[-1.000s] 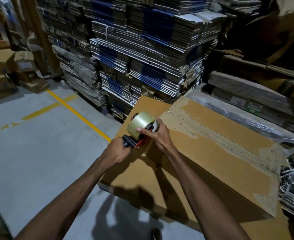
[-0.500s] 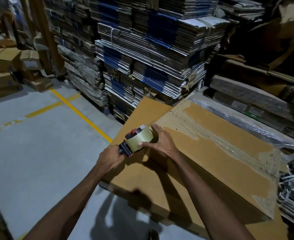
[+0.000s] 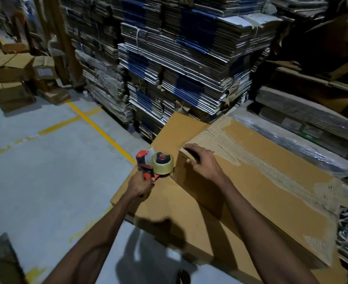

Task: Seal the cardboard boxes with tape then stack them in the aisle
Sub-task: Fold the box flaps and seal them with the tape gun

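While the left hand (image 3: 140, 184) grips the red tape dispenser (image 3: 155, 163) against the cardboard box (image 3: 257, 181) end, the right hand (image 3: 202, 162) presses flat on its top corner, fingers relaxed.

Tape dispenser (image 3: 155, 165) left of box (image 3: 257, 181)

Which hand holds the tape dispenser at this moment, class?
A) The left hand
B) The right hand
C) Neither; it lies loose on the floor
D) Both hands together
A: the left hand grips the red handle of the tape dispenser, while the right hand rests on the near corner of the upper cardboard box.
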Available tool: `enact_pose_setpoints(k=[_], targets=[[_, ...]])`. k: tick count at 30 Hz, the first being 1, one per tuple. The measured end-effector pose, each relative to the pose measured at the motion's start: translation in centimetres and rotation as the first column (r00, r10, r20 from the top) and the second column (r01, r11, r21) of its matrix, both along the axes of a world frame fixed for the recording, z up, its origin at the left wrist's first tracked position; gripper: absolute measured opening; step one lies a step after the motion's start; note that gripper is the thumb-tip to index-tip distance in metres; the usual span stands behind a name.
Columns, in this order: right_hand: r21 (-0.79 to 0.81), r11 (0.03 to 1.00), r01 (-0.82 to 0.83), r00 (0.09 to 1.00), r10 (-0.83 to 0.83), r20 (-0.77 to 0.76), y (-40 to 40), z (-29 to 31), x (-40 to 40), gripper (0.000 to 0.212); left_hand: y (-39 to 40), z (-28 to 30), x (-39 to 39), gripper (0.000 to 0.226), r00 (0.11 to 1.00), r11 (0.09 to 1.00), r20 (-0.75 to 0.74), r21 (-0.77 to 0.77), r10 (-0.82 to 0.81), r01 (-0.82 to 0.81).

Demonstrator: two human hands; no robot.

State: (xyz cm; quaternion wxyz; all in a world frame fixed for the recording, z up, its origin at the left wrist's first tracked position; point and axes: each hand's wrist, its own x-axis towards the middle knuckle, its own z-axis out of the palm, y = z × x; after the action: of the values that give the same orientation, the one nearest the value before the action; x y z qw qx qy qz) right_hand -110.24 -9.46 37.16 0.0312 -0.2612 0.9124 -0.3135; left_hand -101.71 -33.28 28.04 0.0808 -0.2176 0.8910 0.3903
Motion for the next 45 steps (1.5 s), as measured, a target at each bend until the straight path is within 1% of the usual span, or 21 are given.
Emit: enact_pose_setpoints(k=[2,4,5,6,7,9,10,11,13,15,18,21,24,26,31,33,37,39,42,44,45], targets=[[-0.021,1.0,-0.001,1.0,0.001,0.005,0.0,-0.6,-0.1,0.061,0.4,-1.5,-0.5,0.007,0.984,0.987,0.114,0.097,-0.137,0.127],[-0.051,0.999,0.005,1.0,-0.004,0.019,0.1,-1.1,-0.5,0.061,0.7,-2.6,-1.1,0.031,0.933,0.983,0.307,0.056,-0.186,0.177],[-0.075,0.997,0.003,1.0,-0.001,0.025,0.2,-1.3,-0.8,0.06,1.1,-2.4,-1.6,0.038,0.932,0.983,0.331,-0.049,-0.149,0.175],[-0.102,0.995,0.006,1.0,-0.003,0.029,0.3,-1.5,-1.0,0.057,1.6,-1.6,-2.2,0.039,0.962,0.979,0.259,-0.16,-0.081,0.126],[-0.133,0.991,0.01,0.999,-0.006,0.033,0.4,-1.7,-1.2,0.054,2.4,0.0,-2.7,0.036,0.994,0.983,0.105,-0.183,-0.011,0.031],[-0.182,0.983,0.018,0.999,-0.012,0.035,0.5,-2.2,-1.3,0.048,4.2,2.9,-4.3,0.022,0.967,0.995,-0.239,-0.034,0.086,-0.097],[-0.207,0.978,0.018,0.999,-0.011,0.036,0.5,-2.4,-1.5,0.045,5.0,4.3,-5.2,0.019,0.934,0.995,-0.346,0.046,0.094,-0.083],[-0.238,0.971,0.018,0.999,-0.008,0.045,0.6,-2.5,-1.6,0.042,5.9,5.6,-5.9,0.02,0.909,0.997,-0.413,0.067,0.054,-0.029],[-0.293,0.955,0.043,0.998,-0.025,0.064,0.8,-2.6,-2.1,0.04,7.8,7.2,-6.7,0.027,0.873,0.993,-0.478,0.013,-0.099,0.12],[-0.29,0.956,0.051,0.998,-0.038,0.051,0.9,-2.5,-2.9,0.043,9.6,7.6,-7.1,0.03,0.884,0.979,-0.429,-0.007,-0.186,0.202],[-0.107,0.993,-0.047,0.999,0.048,0.007,0.9,-2.9,-5.0,0.049,10.7,6.8,-8.3,0.032,0.895,0.972,-0.39,-0.172,-0.215,0.159],[0.122,0.982,-0.146,0.984,0.157,-0.087,0.8,-3.3,-7.6,0.045,10.7,7.1,-10.1,0.046,0.971,0.983,-0.193,-0.142,-0.144,0.117],[0.267,0.948,-0.171,0.972,0.206,-0.108,0.6,-2.2,-10.7,0.032,11.4,8.2,-12.0,0.054,0.997,0.989,-0.033,-0.131,-0.073,0.068],[0.264,0.944,-0.2,0.972,0.225,-0.07,0.9,-1.1,-13.1,0.031,12.1,8.6,-13.3,0.055,0.998,0.986,-0.018,-0.158,-0.063,0.059],[0.301,0.929,-0.213,0.977,0.197,0.083,4.0,0.4,-19.8,0.058,12.9,7.3,-15.0,0.071,0.997,0.98,-0.014,-0.184,-0.076,0.072],[0.331,0.933,-0.142,0.99,0.128,0.066,6.0,0.4,-22.9,0.07,12.9,7.0,-15.5,0.076,0.997,0.977,-0.01,-0.199,-0.079,0.075],[0.371,0.928,-0.023,1.0,0.029,-0.009,7.7,-0.1,-26.0,0.07,13.0,6.7,-16.2,0.068,0.996,0.974,-0.004,-0.209,-0.094,0.091],[0.407,0.912,-0.048,0.997,0.065,-0.029,5.6,-0.7,-24.8,0.072,12.7,6.4,-16.4,0.066,0.996,0.977,-0.001,-0.196,-0.088,0.086],[0.367,0.9,-0.236,0.969,0.247,0.017,2.9,-2.2,-21.6,0.064,12.3,5.7,-16.9,0.072,0.998,0.982,0.014,-0.175,-0.067,0.069],[0.345,0.887,-0.307,0.946,0.325,0.006,3.3,-2.7,-21.4,0.065,12.5,5.6,-17.0,0.071,0.997,0.982,0.023,-0.174,-0.07,0.073],[0.348,0.888,-0.3,0.949,0.316,0.011,4.1,-2.4,-22.1,0.067,12.7,5.6,-17.2,0.068,0.997,0.981,0.031,-0.177,-0.074,0.078]])
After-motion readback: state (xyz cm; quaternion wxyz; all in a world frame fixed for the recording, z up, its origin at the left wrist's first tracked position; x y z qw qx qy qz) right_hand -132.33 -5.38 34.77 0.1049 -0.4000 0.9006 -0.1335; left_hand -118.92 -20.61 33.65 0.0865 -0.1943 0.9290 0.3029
